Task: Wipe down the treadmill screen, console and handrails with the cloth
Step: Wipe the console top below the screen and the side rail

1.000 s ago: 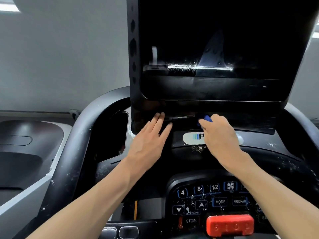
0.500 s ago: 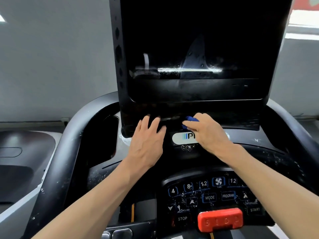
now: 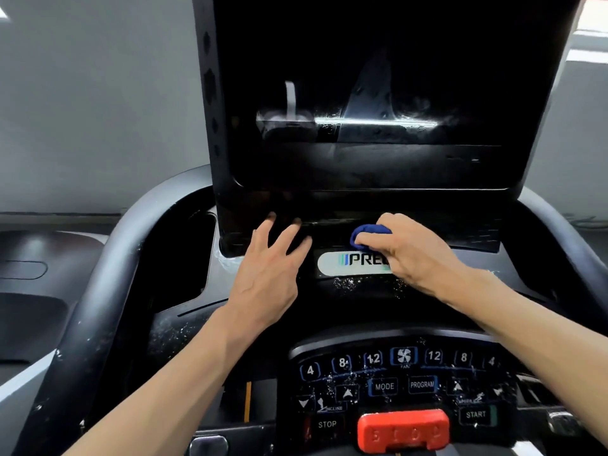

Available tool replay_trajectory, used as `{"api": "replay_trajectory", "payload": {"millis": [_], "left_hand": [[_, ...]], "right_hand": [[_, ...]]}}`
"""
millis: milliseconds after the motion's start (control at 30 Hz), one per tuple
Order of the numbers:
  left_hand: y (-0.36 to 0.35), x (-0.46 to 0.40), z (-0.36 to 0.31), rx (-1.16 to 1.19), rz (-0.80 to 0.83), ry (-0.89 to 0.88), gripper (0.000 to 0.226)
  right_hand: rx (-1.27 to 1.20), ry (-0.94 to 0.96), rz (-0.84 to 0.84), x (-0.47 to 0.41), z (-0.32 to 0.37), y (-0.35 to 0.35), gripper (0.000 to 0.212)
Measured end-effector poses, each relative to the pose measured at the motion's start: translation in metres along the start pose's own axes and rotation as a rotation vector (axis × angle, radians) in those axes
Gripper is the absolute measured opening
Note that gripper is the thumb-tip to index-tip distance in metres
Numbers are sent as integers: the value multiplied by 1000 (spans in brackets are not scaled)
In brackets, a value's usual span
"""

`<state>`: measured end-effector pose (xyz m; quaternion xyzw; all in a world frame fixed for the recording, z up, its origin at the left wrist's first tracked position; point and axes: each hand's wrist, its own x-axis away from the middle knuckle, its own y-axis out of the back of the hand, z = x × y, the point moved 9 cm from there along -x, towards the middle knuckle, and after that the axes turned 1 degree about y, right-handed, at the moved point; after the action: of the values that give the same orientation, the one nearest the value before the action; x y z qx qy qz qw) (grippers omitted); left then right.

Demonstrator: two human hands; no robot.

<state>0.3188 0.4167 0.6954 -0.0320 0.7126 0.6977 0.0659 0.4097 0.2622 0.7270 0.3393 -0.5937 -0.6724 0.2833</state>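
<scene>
The cloth (image 3: pixel 368 236) is a small, dark blue wad, bunched into a rounded lump with soft folds; only its upper left part shows, the rest is covered by fingers. It sits against the dark ledge just under the bottom edge of the screen (image 3: pixel 378 93), directly above the silver logo plate (image 3: pixel 348 263) on the console (image 3: pixel 362 301).

The right hand (image 3: pixel 414 255) grips the cloth, its fingers curled over the top and the thumb tucked beneath, pressing the wad to the ledge. The left hand (image 3: pixel 269 278) lies to the left of the cloth and apart from it, with its fingers straight and spread; the fingertips reach the lower left corner of the screen housing, and it holds nothing.

The screen is black and glossy, with a bright streak of reflected light and faint droplets across its middle. Droplets also speckle the console below the logo plate and the keypad (image 3: pixel 394 380), where a red stop clip (image 3: pixel 403 431) sits. The curved left handrail (image 3: pixel 108 291) and the right handrail (image 3: pixel 572 245) sweep around the console.
</scene>
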Motion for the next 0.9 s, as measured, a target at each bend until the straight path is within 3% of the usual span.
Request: {"api": "replay_trajectory", "payload": {"millis": [133, 267, 533, 600, 700, 800, 900], "left_hand": [[-2, 1, 0, 42, 20, 38, 68], [7, 3, 2, 70, -17, 34, 69], [5, 20, 19, 227, 18, 41, 73], [4, 31, 33, 225, 21, 91, 69], [1, 42, 52, 256, 8, 167, 62], [0, 49, 65, 292, 5, 233, 53], [1, 54, 70, 288, -2, 224, 51]], "right_hand": [[-54, 24, -59, -20, 39, -8, 28], [38, -9, -84, -31, 63, -13, 33], [275, -201, 84, -17, 48, -6, 27], [234, -208, 68, -20, 58, -7, 24], [113, -137, 27, -42, 100, -17, 26], [57, 2, 106, -68, 153, -35, 36], [56, 32, 89, -65, 144, -26, 41]]}}
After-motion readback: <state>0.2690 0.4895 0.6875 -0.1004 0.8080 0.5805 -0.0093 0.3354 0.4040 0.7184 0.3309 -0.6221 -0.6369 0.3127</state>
